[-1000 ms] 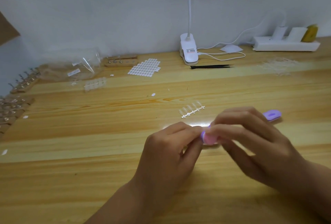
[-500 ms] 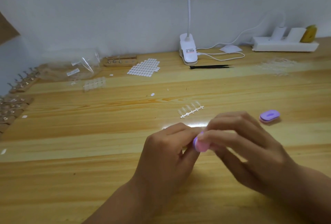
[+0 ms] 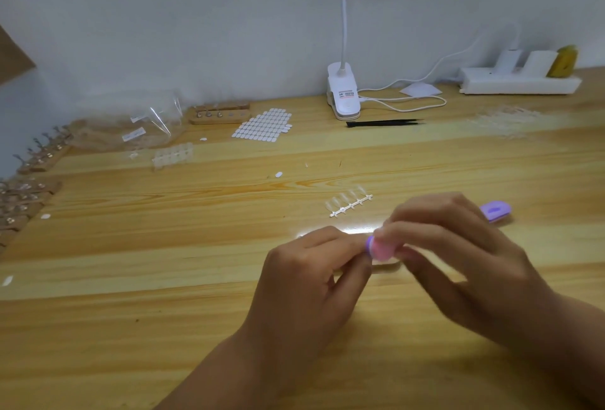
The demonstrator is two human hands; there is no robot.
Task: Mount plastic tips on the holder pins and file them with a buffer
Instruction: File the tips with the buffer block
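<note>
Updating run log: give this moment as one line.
left hand: fingertips at buffer, grip hidden | right hand: pinches buffer | tip strip: on table

Pale, grained wooden worktop (image 3: 163,262), set against a grey wall. Near the middle, a short strip of clear plastic tips (image 3: 350,202) on its white sprue. Well apart to the right, a lilac oval block (image 3: 496,211), flat on the wood. Further back, black tweezers (image 3: 384,122) lying crosswise, just in front of a white clip-lamp base (image 3: 343,92), with a white cable (image 3: 406,103) looping beside. Far right corner: long white power strip (image 3: 520,84). Before it, a hazy scatter of clear tips (image 3: 505,121). Back left: white sheet of oval stickers (image 3: 263,124), just beside a wooden block with metal pins (image 3: 220,114). Then a crumpled clear plastic bag (image 3: 131,128) and a small clear tray (image 3: 173,156). Along the left edge, rows of wooden pin holders (image 3: 42,154). One loose white oval sticker (image 3: 278,174) on bare wood.
</note>
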